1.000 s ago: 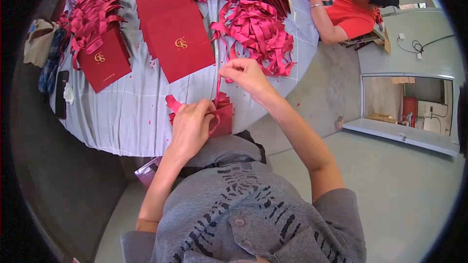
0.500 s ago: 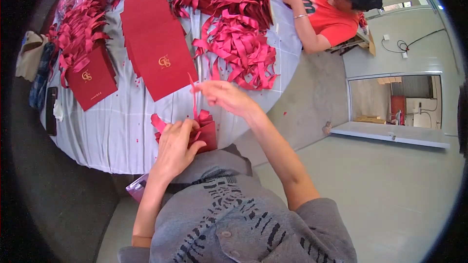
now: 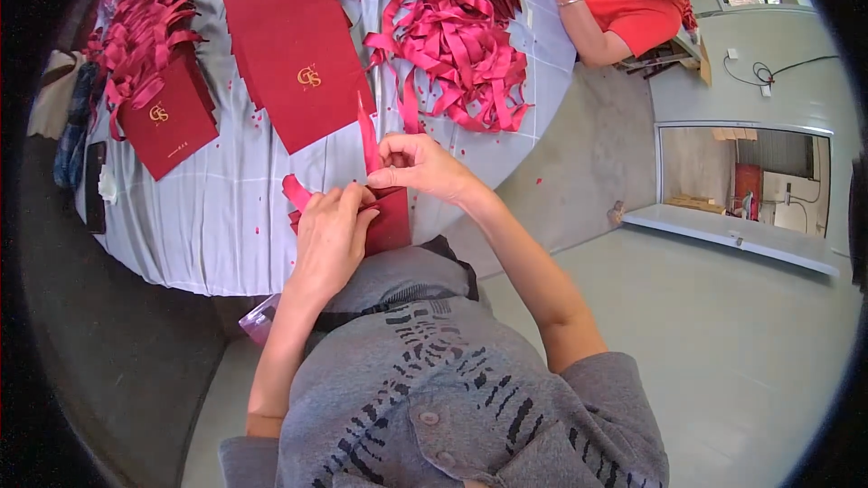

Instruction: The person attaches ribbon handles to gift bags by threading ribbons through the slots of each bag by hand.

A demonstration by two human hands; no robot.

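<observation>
A dark red gift bag (image 3: 391, 221) stands at the table's near edge, in front of my body. My left hand (image 3: 327, 235) is closed around its left side, with the fingertips over the top edge. A loop of pink-red ribbon (image 3: 294, 192) sticks out beside those fingers. Close to the bag's top edge, my right hand (image 3: 420, 167) pinches another ribbon (image 3: 368, 136), whose pointed free end rises above the fingers. My hands are almost touching, and the place where this ribbon meets the bag is partly hidden by fingers.
Flat red bags (image 3: 280, 54) lie fanned on the white-clothed table (image 3: 208, 235). A ribbon heap (image 3: 461, 54) is to their right, and ribboned bags (image 3: 167, 126) lie left. A phone (image 3: 95, 185) rests at the left edge. A co-worker in an orange-red shirt (image 3: 624, 4) sits far right.
My right hand has come down from above the bag to its top edge, still with the ribbon. My left hand keeps its hold. The whole view has shifted slightly.
</observation>
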